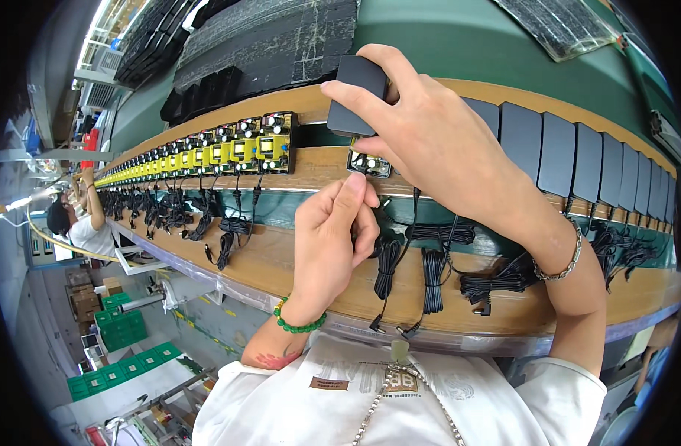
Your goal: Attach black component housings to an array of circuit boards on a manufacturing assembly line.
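My right hand [444, 141] grips a black plastic adapter housing [355, 97], thumb and fingers spread round its sides. Just below the housing, a small circuit board [370, 165] sits partly hidden by my right fingers. My left hand [331, 234] is closed in a pinch at the board's near end, where its cord seems to begin; the fingertips hide most of that spot. To the left runs a long row of circuit boards with yellow transformers [265, 146]. To the right stands a row of housed black adapters [557, 154], partly behind my right forearm.
Bundled black cords [387, 267] hang and lie along the wooden bench edge [281, 256]. Black trays [273, 52] are stacked at the back left on a green surface [429, 37]. Another person [88, 223] works farther down the bench. Green crates [121, 327] stand on the floor at left.
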Demonstrator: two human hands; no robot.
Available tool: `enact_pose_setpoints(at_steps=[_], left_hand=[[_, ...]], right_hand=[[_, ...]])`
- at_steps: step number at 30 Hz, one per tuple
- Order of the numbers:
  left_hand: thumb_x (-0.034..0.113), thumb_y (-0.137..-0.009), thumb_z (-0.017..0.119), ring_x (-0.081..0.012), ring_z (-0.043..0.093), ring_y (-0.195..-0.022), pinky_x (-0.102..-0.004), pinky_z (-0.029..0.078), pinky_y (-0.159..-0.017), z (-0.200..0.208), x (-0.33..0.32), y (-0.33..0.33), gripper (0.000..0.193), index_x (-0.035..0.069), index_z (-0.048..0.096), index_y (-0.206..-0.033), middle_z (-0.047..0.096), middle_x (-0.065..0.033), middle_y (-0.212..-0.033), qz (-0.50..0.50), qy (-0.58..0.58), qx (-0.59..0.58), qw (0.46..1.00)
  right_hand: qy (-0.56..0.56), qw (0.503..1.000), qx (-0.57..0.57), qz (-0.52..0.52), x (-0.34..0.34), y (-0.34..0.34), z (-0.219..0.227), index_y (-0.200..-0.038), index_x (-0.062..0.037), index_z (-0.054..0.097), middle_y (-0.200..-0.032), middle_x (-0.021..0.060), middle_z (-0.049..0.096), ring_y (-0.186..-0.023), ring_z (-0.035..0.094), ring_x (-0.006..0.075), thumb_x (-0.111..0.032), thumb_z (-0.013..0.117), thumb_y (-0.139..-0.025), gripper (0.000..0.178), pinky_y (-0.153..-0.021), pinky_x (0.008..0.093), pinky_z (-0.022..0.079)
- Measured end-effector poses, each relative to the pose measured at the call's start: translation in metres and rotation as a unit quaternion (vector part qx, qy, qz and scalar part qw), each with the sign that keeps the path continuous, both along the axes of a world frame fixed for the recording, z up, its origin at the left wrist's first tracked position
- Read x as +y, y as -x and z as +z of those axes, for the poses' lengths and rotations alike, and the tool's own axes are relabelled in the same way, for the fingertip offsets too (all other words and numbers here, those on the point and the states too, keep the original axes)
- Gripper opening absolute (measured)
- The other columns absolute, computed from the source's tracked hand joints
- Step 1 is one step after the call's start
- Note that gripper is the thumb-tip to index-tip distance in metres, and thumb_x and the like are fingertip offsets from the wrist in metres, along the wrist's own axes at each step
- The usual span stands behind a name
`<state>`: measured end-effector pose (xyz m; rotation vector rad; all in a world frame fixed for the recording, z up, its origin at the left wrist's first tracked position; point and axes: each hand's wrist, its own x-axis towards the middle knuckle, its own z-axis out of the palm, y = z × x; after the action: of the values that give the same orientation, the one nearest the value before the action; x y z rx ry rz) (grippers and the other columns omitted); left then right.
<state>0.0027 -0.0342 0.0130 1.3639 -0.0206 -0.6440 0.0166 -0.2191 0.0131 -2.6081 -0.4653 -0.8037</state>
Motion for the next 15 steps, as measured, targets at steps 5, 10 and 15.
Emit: enact_pose_setpoints(at_steps=[5, 10, 15], left_hand=[[0.023, -0.111, 0.049, -0.0074, 0.028, -0.040, -0.0217, 0.022, -0.040, 0.000, -0.004, 0.000, 0.031, 0.003, 0.059, -0.090, 0.043, 0.0000, -0.048, 0.001, -0.025, -0.027, 0.999], [0.025, -0.111, 0.048, -0.0077, 0.030, -0.039, -0.0219, 0.024, -0.039, -0.004, 0.001, -0.008, 0.033, 0.003, 0.059, -0.089, 0.045, -0.0009, -0.048, -0.037, 0.106, 0.048, 0.993], [0.026, -0.111, 0.048, -0.0076, 0.030, -0.039, -0.0227, 0.025, -0.039, -0.007, 0.002, 0.003, 0.035, 0.003, 0.059, -0.087, 0.046, -0.0012, -0.047, -0.007, 0.031, 0.022, 0.999]], right_hand=[[-0.011, 1.000, -0.007, -0.003, 0.000, 0.000, 0.001, -0.110, -0.0031, 0.058, -0.111, 0.0240, 0.055, -0.062, 0.057, 0.0223, -0.006, 0.081, -0.073, 0.044, -0.061, 0.0300, 0.054], [0.013, 1.000, -0.014, -0.005, 0.000, 0.000, 0.002, -0.106, -0.0026, 0.059, -0.102, 0.0213, 0.056, -0.062, 0.054, 0.0205, -0.005, 0.080, -0.069, 0.043, -0.060, 0.0294, 0.053], [0.023, 0.996, 0.088, -0.017, 0.002, 0.004, 0.010, -0.134, -0.0114, 0.054, -0.139, 0.0181, 0.048, -0.075, 0.060, 0.0221, -0.012, 0.079, -0.082, 0.057, -0.074, 0.0331, 0.055]])
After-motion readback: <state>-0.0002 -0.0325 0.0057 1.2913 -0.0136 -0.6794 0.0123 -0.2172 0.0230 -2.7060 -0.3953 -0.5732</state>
